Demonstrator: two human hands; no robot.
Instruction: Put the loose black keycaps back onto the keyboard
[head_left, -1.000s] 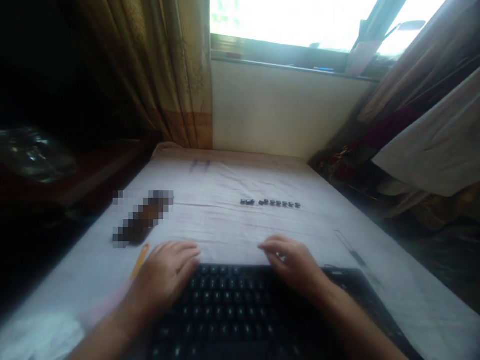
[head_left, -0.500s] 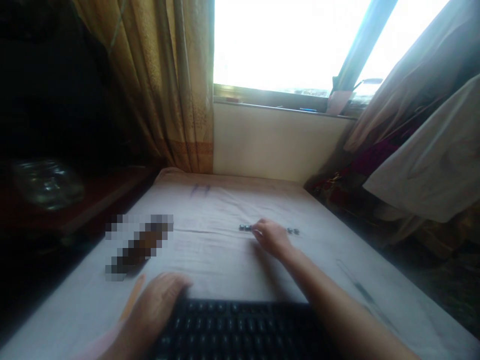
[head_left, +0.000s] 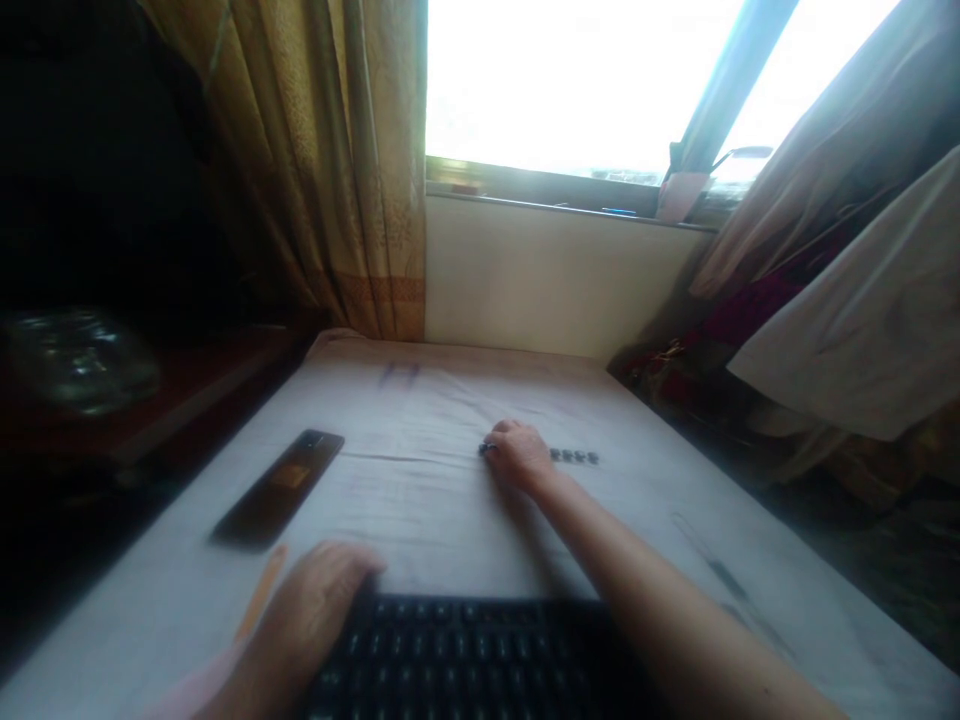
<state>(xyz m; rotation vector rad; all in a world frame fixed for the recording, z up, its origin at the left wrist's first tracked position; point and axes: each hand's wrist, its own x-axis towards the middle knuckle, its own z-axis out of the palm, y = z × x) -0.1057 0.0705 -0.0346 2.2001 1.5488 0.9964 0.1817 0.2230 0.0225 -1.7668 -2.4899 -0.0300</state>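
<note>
My right hand (head_left: 517,455) reaches out over the white cloth-covered table (head_left: 420,500) and rests on a row of small black keycaps (head_left: 574,457). Its fingers are curled over the left end of the row, pinching at a keycap there; what they hold is hidden. Several keycaps show to the right of the hand. My left hand (head_left: 319,605) lies flat on the left end of the black keyboard (head_left: 465,660) at the near edge, fingers spread.
A dark phone (head_left: 279,488) lies on the cloth at left. An orange stick (head_left: 259,592) lies beside my left hand. A thin metal tool (head_left: 720,575) lies at right. Curtains and a window sill stand behind; cloths hang at right.
My right hand left the keyboard, reached forward to the keycap row, then slid left along it and curled its fingers. The left hand stayed on the keyboard.
</note>
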